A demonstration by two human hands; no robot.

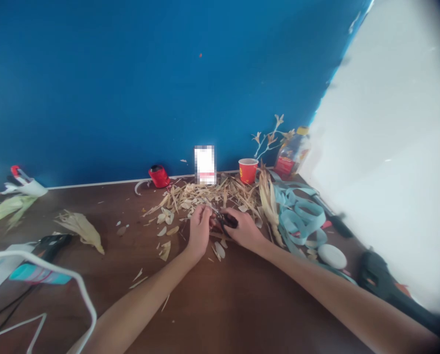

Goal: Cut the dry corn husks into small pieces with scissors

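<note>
My right hand [244, 229] grips a pair of scissors [230, 220] by the dark handles, with the metal blades pointing left. Close against the blade tips, my left hand [199, 230] is closed in a pinch. Whatever it holds is too small and too blurred to name. Both hands are just in front of a pile of dried corn husk strips [193, 195]. Cut husk pieces [165, 250] lie loose on the brown table [212, 305] around them. To the right of the right hand lies a whole dried corn husk [268, 204].
Behind the pile stand a red paper cup [248, 172], a bottle [292, 155] and a red spool [159, 176]. Pale blue ribbon [303, 219], a white disc [332, 256] and a black glue gun [376, 273] lie right. A white cable [75, 278] loops at left, near another husk [81, 228].
</note>
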